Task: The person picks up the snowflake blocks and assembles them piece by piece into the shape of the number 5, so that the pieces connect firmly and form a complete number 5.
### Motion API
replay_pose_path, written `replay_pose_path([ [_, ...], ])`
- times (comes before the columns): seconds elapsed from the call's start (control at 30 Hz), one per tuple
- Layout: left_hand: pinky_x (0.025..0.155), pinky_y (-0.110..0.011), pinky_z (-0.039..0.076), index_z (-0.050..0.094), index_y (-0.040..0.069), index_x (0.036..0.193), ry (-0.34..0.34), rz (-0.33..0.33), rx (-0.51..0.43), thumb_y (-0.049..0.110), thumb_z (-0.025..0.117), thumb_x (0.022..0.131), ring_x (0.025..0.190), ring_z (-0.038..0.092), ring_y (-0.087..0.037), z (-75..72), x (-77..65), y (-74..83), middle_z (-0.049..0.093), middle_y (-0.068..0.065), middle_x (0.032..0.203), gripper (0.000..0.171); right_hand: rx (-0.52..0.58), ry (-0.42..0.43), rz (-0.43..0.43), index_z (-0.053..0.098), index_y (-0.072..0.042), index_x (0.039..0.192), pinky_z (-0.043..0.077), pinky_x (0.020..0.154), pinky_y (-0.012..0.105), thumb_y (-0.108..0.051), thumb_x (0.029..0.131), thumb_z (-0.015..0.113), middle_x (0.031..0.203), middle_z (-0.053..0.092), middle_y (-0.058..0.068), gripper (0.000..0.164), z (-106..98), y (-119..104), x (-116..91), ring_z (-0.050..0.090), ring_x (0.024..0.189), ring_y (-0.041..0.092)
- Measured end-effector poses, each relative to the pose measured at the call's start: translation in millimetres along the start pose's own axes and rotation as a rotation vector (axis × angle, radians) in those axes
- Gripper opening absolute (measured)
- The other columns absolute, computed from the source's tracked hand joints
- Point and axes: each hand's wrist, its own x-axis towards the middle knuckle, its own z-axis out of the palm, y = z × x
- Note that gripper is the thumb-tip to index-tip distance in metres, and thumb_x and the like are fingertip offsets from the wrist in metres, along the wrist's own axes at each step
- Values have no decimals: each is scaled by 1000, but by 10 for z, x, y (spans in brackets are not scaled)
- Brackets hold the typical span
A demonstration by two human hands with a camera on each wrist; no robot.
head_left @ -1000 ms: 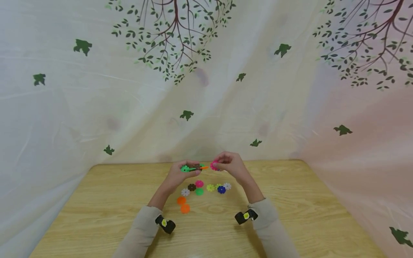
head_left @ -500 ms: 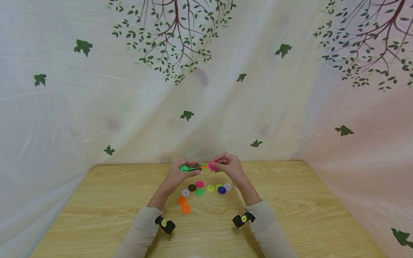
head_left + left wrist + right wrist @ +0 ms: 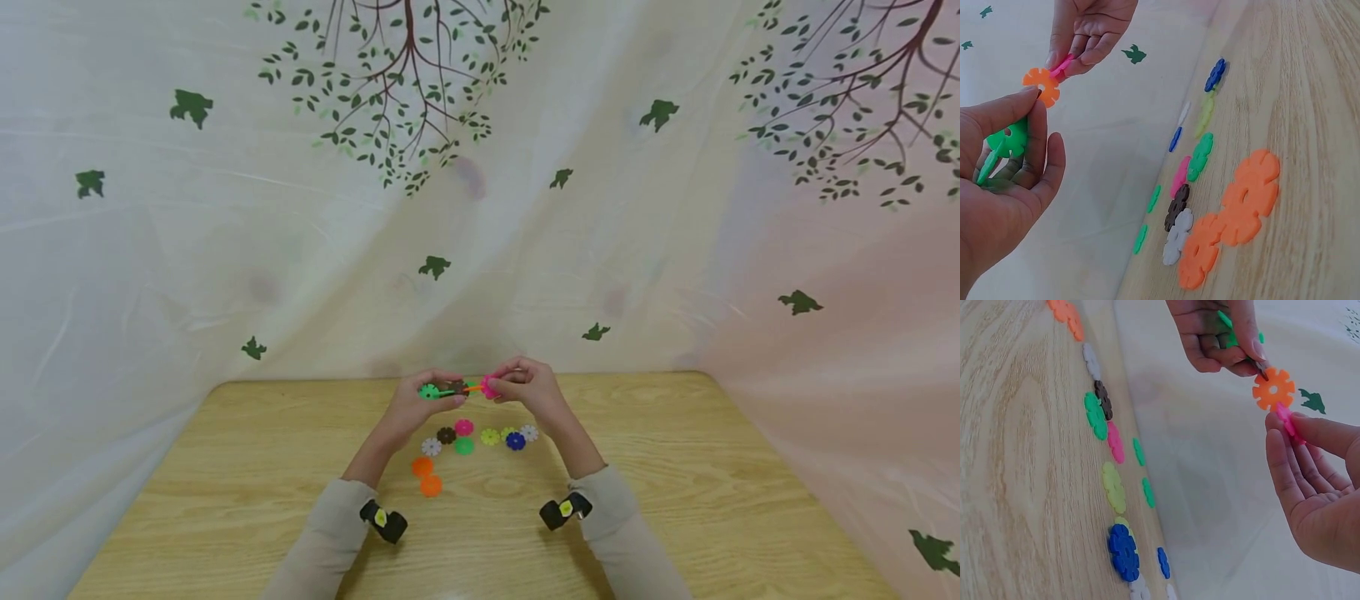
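My left hand (image 3: 405, 410) holds a joined group of notched, flower-shaped plastic discs. In the left wrist view a green disc (image 3: 1017, 137) shows inside its fingers. Thumb and index finger pinch near a brown disc (image 3: 461, 388), mostly covered, from which an orange disc (image 3: 1285, 381) sticks out toward the right. A pink disc (image 3: 1289, 424) is pinched between thumb and fingers of my right hand (image 3: 542, 398). The pink disc meets the orange one's edge at an angle; whether their notches are interlocked, I cannot tell. Both hands are raised above the table's far edge.
On the wooden table (image 3: 660, 483) lie loose discs: two orange (image 3: 1250, 197), white (image 3: 1179, 237), brown (image 3: 1103, 400), pink (image 3: 1115, 442), green (image 3: 1095, 416), yellow (image 3: 1114, 487) and blue (image 3: 1124, 553). Smaller-looking green (image 3: 1149, 492) and blue (image 3: 1163, 562) ones sit near the far edge. A printed curtain (image 3: 495, 317) hangs behind.
My right hand has moved left, bringing the pink disc from a small gap away up against the orange disc. The left hand has stayed nearly still.
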Motion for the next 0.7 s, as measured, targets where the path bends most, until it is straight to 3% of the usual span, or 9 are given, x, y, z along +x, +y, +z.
replay_pose_path([
  [0.13, 84, -35, 62, 70, 3, 122, -15, -7, 10, 16, 78, 91, 92, 72, -24, 4, 2, 0, 72, -11, 109, 34, 6, 6, 13, 68, 8, 109, 63, 82, 38, -4, 93, 73, 89, 78, 2, 21, 3, 14, 3, 73, 76, 13],
  [0.37, 98, -57, 55, 70, 3, 122, -27, -7, -7, 21, 74, 95, 95, 74, -22, 14, -1, -19, 72, -14, 113, 33, -9, 5, -5, 68, 9, 108, 64, 80, 35, -5, 93, 73, 89, 78, 4, 22, 22, 64, 23, 74, 77, 13],
  [0.57, 103, -62, 50, 67, -3, 124, -27, -2, -107, 14, 70, 97, 107, 71, -41, 14, 6, -31, 69, -24, 117, 32, -8, 9, -18, 68, 8, 107, 64, 82, 39, -7, 94, 73, 91, 78, 6, 21, 60, 65, 11, 73, 77, 14],
  [0.7, 102, -61, 51, 66, -8, 125, 5, 9, -108, 12, 71, 96, 101, 74, -33, 21, 5, -19, 72, -19, 112, 35, -17, 11, -23, 68, 7, 108, 63, 81, 38, -9, 94, 73, 92, 78, 6, 22, 75, 60, 6, 73, 79, 14],
])
